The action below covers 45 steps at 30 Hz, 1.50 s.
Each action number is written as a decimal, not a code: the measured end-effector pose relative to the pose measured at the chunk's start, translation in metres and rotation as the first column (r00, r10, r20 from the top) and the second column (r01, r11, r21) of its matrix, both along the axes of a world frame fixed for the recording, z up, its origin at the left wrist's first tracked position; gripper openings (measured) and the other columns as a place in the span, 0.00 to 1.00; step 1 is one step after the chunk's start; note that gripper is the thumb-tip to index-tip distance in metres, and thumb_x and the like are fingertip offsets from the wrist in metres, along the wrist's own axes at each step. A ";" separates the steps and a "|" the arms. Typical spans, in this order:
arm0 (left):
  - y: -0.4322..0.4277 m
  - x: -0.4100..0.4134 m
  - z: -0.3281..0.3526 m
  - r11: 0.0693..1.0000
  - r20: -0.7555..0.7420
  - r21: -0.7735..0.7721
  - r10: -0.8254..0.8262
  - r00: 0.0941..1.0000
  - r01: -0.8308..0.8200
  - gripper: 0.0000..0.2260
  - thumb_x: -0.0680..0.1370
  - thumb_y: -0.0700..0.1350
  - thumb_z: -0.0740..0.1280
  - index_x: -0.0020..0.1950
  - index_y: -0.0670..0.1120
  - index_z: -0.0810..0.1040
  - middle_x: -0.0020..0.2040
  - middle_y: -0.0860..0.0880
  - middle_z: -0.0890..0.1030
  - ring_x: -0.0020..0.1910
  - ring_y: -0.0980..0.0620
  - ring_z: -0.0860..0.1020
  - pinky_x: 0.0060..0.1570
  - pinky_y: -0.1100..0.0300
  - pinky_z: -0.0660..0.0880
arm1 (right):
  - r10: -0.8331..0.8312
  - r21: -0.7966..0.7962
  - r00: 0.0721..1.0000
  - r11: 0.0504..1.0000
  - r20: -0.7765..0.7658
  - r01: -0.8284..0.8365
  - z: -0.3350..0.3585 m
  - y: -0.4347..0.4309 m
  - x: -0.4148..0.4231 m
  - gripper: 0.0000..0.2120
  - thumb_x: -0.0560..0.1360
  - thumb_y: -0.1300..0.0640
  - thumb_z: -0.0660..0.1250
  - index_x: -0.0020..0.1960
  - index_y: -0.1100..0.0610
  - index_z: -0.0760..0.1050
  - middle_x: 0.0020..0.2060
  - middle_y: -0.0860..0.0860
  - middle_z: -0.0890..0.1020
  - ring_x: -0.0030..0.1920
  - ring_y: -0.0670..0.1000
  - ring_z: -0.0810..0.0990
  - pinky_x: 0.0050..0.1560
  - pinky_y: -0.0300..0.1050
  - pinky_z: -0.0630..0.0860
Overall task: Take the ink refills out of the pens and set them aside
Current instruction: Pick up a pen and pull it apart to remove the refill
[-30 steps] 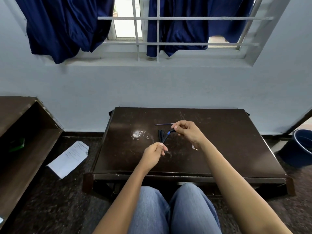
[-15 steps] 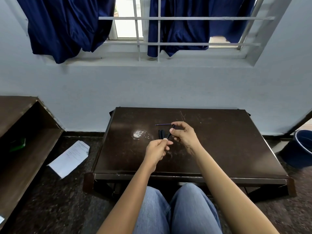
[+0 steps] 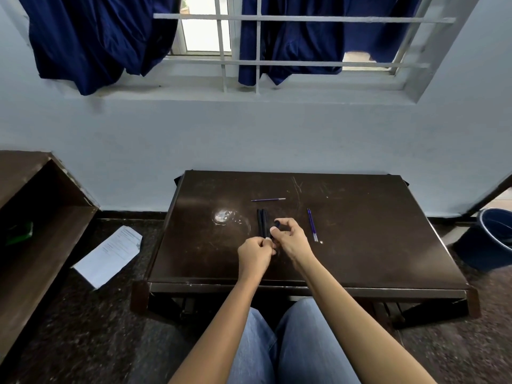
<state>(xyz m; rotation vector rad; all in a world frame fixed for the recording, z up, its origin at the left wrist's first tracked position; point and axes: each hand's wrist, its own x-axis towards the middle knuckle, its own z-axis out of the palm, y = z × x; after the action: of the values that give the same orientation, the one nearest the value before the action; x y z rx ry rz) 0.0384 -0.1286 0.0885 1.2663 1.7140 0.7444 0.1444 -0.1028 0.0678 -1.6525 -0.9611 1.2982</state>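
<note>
Dark blue slim plastic pen (image 3: 276, 224) pinched in both grips, left hand (image 3: 256, 252) at its 7 o'clock tip, right hand (image 3: 291, 239) bracing barrel, likely to pull it apart.

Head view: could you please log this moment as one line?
left hand: grips dark blue pen | right hand: pinches it | brown wooden table: thin purple refills

a pale blue wall (image 3: 249, 139) runs behind a low dark brown table (image 3: 374, 245). above, daylight comes through a window (image 3: 205, 26) with white bars, dark blue curtains (image 3: 97, 37) bunched on its sill. the floor (image 3: 83, 328) is dark and speckled; a brown shelf unit (image 3: 41, 217) stands left, a paper sheet (image 3: 110, 254) beside it, a blue bucket (image 3: 493, 239) right.
</note>
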 end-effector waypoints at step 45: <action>0.051 -0.010 -0.089 0.939 0.215 -0.319 -0.063 0.975 0.131 0.12 0.83 0.45 0.54 0.51 0.48 0.78 0.49 0.49 0.83 0.45 0.56 0.79 0.42 0.66 0.72 | 0.073 -0.211 0.813 0.976 0.578 0.062 -0.082 0.104 0.024 0.08 0.75 0.62 0.68 0.54 0.61 0.77 0.48 0.56 0.81 0.50 0.56 0.81 0.47 0.48 0.78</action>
<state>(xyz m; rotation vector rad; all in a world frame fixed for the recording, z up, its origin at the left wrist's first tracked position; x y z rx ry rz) 0.0285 -0.0773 -0.0005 0.9987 1.5227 0.4813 0.1681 0.0015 -0.0146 -2.3010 -1.2040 0.9240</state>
